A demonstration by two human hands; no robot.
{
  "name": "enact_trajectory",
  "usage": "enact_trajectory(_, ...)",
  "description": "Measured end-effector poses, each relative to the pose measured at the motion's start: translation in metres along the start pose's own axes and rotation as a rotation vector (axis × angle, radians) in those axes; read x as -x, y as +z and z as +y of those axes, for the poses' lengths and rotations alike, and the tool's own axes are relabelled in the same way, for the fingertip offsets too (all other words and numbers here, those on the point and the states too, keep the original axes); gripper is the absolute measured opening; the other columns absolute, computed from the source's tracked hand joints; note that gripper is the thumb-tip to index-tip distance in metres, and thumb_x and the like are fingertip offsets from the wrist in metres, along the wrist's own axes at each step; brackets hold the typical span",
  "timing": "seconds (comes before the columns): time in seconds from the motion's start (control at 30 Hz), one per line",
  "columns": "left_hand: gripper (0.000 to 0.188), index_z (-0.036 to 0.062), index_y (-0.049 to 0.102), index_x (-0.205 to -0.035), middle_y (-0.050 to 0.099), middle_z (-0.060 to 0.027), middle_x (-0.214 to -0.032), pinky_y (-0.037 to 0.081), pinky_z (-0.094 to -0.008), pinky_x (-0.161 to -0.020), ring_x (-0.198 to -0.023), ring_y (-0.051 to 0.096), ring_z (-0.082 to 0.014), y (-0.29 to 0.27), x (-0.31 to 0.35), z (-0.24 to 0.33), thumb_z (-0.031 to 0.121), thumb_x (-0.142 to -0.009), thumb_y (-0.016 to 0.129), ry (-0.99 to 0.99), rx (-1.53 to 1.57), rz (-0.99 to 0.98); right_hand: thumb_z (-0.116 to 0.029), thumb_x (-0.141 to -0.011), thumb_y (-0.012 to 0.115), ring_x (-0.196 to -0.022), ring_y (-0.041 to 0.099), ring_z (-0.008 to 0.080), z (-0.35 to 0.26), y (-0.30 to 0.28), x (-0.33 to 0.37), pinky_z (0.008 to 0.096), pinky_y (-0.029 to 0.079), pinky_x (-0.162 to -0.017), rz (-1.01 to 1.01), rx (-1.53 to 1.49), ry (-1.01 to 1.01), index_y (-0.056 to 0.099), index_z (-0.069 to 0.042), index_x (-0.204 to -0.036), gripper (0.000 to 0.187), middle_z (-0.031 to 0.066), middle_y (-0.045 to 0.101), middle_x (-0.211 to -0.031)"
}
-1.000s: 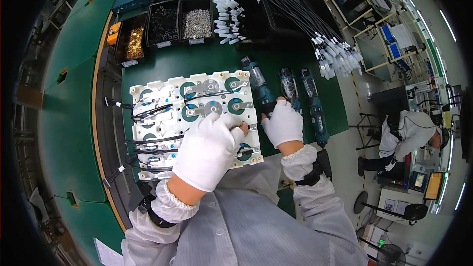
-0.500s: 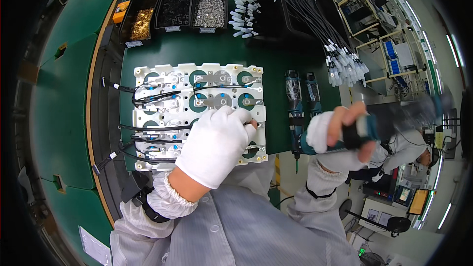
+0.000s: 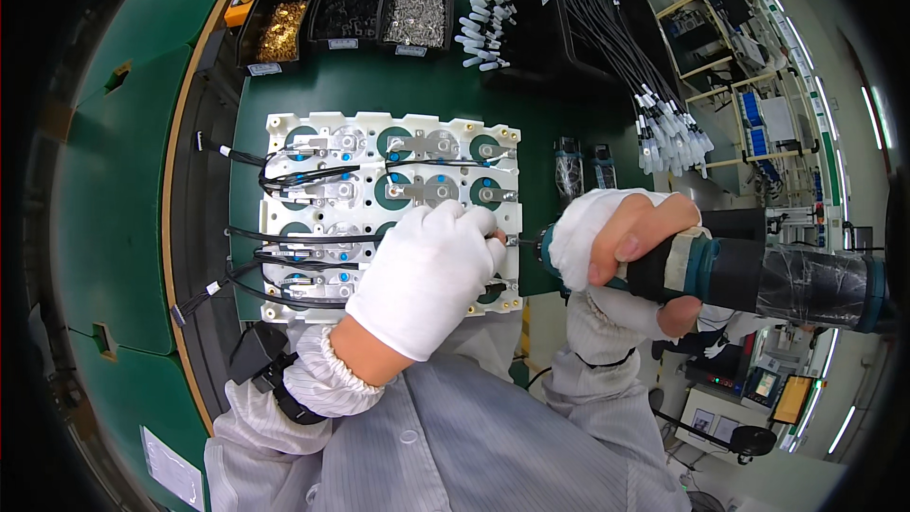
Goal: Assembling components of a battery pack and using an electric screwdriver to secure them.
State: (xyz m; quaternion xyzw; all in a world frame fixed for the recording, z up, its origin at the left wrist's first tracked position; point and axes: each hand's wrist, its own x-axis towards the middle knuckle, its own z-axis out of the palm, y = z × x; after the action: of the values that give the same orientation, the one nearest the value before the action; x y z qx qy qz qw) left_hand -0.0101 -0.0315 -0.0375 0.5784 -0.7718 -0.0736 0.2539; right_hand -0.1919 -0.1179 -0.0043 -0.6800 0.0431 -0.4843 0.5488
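A white plastic panel (image 3: 512,216) with round openings, metal tabs and blue dots lies on the green table. Black cables (image 3: 318,240) run across its left half and hang over that side. My left hand (image 3: 422,270), in a white glove with bare fingertips, rests on the panel, thumb and fingers pinched near its right edge. What they pinch is hidden. My right hand (image 3: 630,242), gloved the same way, grips a teal and black power screwdriver (image 3: 739,275) held sideways. Its bit points left, close to my left fingertips; whether the tip touches anything I cannot tell.
Black bins along the back hold brass-coloured parts (image 3: 282,33), black parts (image 3: 349,5) and silver parts (image 3: 417,19). White-tipped pieces (image 3: 483,14) and a bin of black cables (image 3: 616,33) stand to their right. Two more power screwdrivers (image 3: 568,171) lie right of the panel.
My right hand has brought the screwdriver left and turned it level, its bit now at the panel's right edge. My left hand keeps its pinch there. The view has shifted slightly.
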Motion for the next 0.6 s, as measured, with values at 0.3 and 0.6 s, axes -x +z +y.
enact_trajectory(0.3,0.012,0.0098,0.071,-0.09,0.064,-0.0013,-0.093,0.054,-0.0377,-0.074,-0.084,0.063,-0.0235,0.002,0.001,-0.002,0.021,-0.093,0.066,0.006,0.003,-0.034,-0.051,-0.085,0.08,-0.068,0.064,0.0171,0.0,0.005,-0.002,0.0289,0.053,-0.064,0.03,-0.04,0.117,0.057,0.001,-0.1,0.058,0.0106,0.065,-0.078)
enact_trajectory(0.6,0.008,0.0087,0.07,-0.09,0.065,-0.0038,-0.093,0.054,-0.0387,-0.076,-0.087,0.064,-0.0252,0.002,0.0,0.0,0.016,-0.089,0.065,0.015,0.001,-0.038,-0.042,-0.083,0.085,-0.065,0.062,0.015,-0.005,0.019,-0.011,0.0263,0.051,-0.062,0.111,0.019,0.213,0.058,-0.004,-0.097,0.049,0.0071,0.064,-0.075)
